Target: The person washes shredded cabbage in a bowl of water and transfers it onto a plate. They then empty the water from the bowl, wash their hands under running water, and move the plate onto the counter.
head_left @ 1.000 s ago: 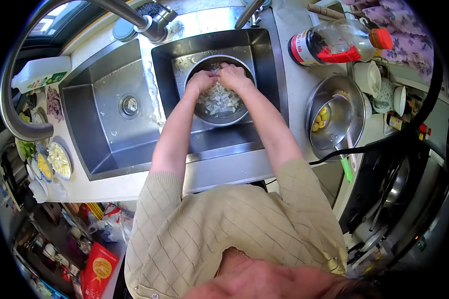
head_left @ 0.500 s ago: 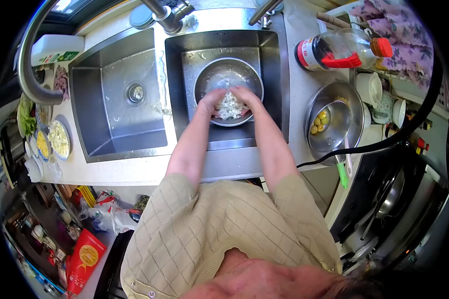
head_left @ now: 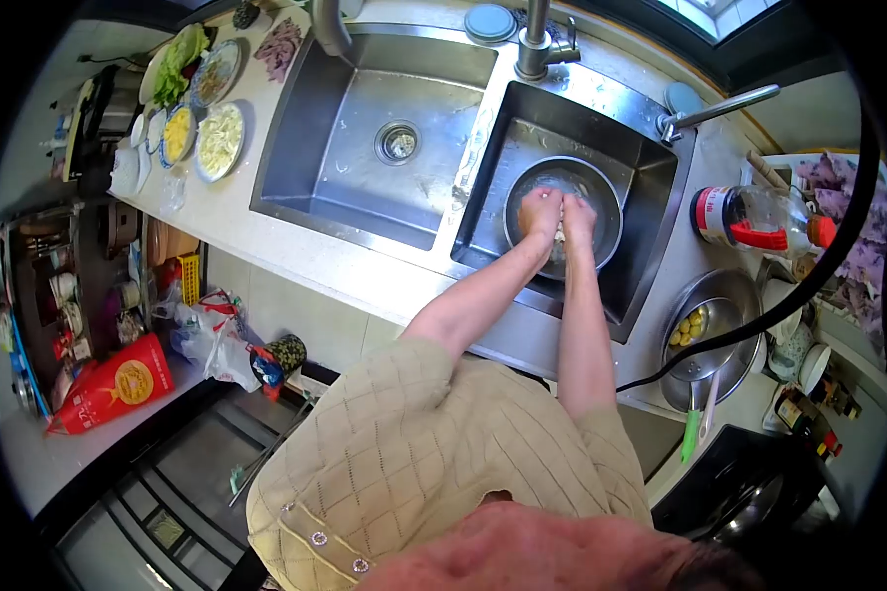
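Observation:
A round metal bowl (head_left: 609,236) sits in the right sink basin (head_left: 650,163). Over it, my left hand (head_left: 539,213) and my right hand (head_left: 579,216) are pressed together with fingers curled inward. Small white food pieces (head_left: 560,238) show in the gap between them, and both hands are closed on these. Most of what they hold is hidden by the fingers. What kind of food it is, I cannot make out.
Left of the bowl lies the other sink basin (head_left: 365,128), with a drain (head_left: 398,144). Plates of cut food (head_left: 220,141) stand on the left counter. On the right are a large plastic bottle (head_left: 759,219) and a metal colander (head_left: 672,384). A black cable (head_left: 759,335) crosses the right side.
The hands have come together and closed around the white pieces, which lay loose in the bowl between them before. The view has turned, shifting the sinks to the right.

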Demonstrator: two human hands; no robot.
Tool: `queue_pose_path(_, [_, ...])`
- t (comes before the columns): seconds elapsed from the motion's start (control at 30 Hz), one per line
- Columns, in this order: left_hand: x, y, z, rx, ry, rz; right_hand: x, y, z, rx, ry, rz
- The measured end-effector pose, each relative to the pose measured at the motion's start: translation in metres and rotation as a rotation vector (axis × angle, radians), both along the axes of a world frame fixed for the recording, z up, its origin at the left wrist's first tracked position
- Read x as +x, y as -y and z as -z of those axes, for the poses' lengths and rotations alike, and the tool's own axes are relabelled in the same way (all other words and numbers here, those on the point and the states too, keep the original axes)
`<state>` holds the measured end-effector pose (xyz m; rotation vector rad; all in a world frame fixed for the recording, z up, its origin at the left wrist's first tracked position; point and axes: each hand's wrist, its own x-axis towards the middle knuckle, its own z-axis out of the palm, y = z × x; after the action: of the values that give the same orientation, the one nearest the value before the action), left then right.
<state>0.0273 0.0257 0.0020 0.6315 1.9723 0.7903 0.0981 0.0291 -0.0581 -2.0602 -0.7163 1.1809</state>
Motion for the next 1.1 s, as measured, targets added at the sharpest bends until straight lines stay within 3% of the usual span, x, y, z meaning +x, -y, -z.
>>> queue_pose_path(0.17, [-0.002,-0.002,-0.043,0.169,0.019,-0.034,-0.013,-0.001,-0.072,0.193,-0.086,0.093])
queue_pose_path(0.37, [-0.002,0.009,-0.083,0.365,-0.049,-0.009,-0.007,0.001,-0.079,0.367,-0.024,0.036])
queue_pose_path(0.47, [0.0,0.005,-0.073,0.328,-0.08,0.019,-0.006,-0.001,-0.071,0.263,-0.044,0.084])
queue_pose_path(0.77, [0.008,0.008,-0.071,0.321,-0.068,0.066,0.003,0.006,-0.069,0.348,-0.215,0.156])
queue_pose_path(1.1, [0.012,0.015,-0.049,0.253,-0.107,0.094,0.005,0.016,-0.061,0.269,-0.016,0.114])
